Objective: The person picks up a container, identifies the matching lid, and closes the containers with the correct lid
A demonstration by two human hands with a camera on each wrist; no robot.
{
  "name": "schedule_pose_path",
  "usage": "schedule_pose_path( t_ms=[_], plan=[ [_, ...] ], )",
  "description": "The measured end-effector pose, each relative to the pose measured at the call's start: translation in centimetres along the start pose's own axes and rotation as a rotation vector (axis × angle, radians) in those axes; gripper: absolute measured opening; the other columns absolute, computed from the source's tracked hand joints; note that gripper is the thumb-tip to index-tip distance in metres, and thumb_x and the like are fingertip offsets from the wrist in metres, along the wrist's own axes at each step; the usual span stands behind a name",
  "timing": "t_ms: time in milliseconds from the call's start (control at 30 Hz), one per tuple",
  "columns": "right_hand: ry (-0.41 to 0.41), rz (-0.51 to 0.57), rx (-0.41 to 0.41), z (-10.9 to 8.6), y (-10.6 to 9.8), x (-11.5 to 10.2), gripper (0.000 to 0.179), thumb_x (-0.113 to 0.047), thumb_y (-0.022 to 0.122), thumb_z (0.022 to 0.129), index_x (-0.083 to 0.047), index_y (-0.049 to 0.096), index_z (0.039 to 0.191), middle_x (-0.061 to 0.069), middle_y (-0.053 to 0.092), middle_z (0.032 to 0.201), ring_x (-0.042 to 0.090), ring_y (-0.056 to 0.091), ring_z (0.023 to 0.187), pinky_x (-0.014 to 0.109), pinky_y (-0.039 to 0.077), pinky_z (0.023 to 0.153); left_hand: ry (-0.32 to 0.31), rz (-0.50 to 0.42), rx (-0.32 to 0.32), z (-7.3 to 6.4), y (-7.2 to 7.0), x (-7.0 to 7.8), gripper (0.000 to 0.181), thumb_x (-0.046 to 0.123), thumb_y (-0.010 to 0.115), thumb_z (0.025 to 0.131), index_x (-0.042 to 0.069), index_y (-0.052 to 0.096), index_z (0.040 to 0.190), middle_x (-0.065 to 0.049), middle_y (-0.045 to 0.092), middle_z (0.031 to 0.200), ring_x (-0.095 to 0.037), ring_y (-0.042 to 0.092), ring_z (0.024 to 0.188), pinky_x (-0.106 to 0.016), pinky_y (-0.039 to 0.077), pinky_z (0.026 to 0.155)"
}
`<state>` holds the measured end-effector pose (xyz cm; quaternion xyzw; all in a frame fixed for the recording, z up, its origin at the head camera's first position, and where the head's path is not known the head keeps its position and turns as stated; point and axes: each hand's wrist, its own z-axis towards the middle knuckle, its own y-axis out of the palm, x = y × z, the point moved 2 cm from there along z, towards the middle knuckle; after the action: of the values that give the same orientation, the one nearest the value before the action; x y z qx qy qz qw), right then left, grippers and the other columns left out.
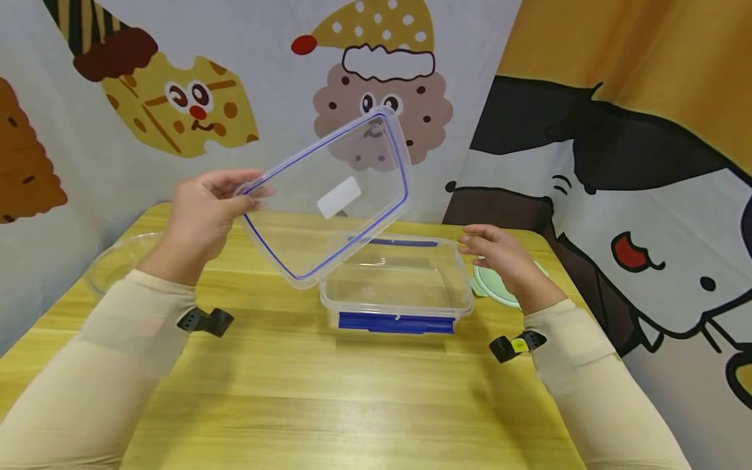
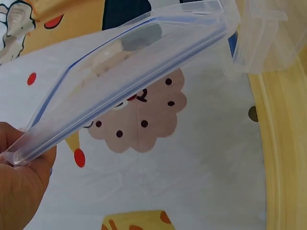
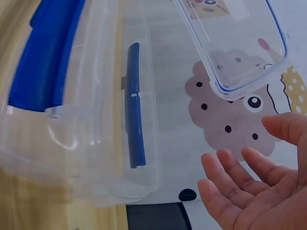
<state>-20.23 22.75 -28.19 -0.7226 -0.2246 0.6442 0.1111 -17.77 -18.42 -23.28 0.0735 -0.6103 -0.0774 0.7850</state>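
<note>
My left hand [image 1: 205, 212] pinches one corner of a clear plastic lid [image 1: 294, 228] with a blue seal line and a white label. The lid is tilted up in the air, its lower edge overlapping the left side of a clear rectangular container [image 1: 393, 287] in the head view. That container stands on the table without a cover and has blue latches [image 1: 396, 323] on its front and back. To the right of it, my right hand [image 1: 499, 254] hovers with fingers relaxed and apart, holding nothing; in the right wrist view its palm [image 3: 268, 191] faces up beside the container.
Behind the right hand lies a pale green round lid [image 1: 496, 287] on the wooden table [image 1: 346, 398]. A clear round bowl [image 1: 111, 258] sits at the left, partly hidden by the left arm. A cartoon-printed cloth [image 1: 282, 39] hangs behind the table's far edge.
</note>
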Motion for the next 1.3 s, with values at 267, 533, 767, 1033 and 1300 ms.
schedule_pose_path(
  t_ms=[267,533,767,1033,1300],
  plan=[
    [-0.041,-0.020,0.056,1.4,-0.3,-1.6,0.056,-0.022,0.055,0.099,-0.003,0.036,0.147,0.020,0.045,0.144,0.034,0.044,0.130,0.050,0.038,0.109,0.009,0.016,-0.075,0.0,1.5,0.2,0.035,-0.017,0.059,0.085,0.011,0.076,0.098,-0.001,0.074,0.087,-0.009,0.071,0.085,-0.018,0.056,0.076],
    [-0.013,-0.047,0.107,2.1,-0.7,-2.9,0.055,-0.030,0.054,0.099,-0.005,0.038,0.146,0.017,0.047,0.144,0.031,0.046,0.130,0.048,0.039,0.108,0.052,0.220,-0.094,-0.1,2.8,0.4,0.028,-0.011,0.063,0.086,0.007,0.074,0.105,0.005,0.074,0.084,-0.007,0.068,0.088,-0.017,0.055,0.079],
    [0.091,-0.038,0.080,2.6,-0.9,-3.4,0.062,-0.048,0.036,0.102,-0.004,0.041,0.144,0.017,0.049,0.142,0.030,0.050,0.127,0.045,0.040,0.107,0.113,0.534,-0.063,-0.4,3.9,0.9,0.025,0.001,0.064,0.091,0.004,0.070,0.115,0.010,0.074,0.088,0.000,0.064,0.082,-0.011,0.052,0.068],
    [0.151,0.059,-0.017,3.0,-0.8,-3.4,0.078,-0.062,0.019,0.099,0.001,0.046,0.135,0.016,0.052,0.138,0.027,0.055,0.122,0.045,0.037,0.109,0.292,0.620,-0.075,-0.7,5.0,0.6,0.023,-0.003,0.060,0.090,0.003,0.074,0.108,-0.013,0.072,0.103,-0.001,0.057,0.067,-0.011,0.042,0.053],
    [0.190,0.194,-0.110,3.4,-0.6,-2.7,0.090,-0.069,0.016,0.096,0.005,0.044,0.139,0.003,0.067,0.112,0.017,0.066,0.103,0.040,0.043,0.103,0.421,0.597,-0.164,-1.1,5.8,0.0,0.032,-0.015,0.053,0.085,0.001,0.075,0.101,-0.011,0.072,0.108,-0.005,0.039,0.051,-0.017,0.027,0.041]
  ],
)
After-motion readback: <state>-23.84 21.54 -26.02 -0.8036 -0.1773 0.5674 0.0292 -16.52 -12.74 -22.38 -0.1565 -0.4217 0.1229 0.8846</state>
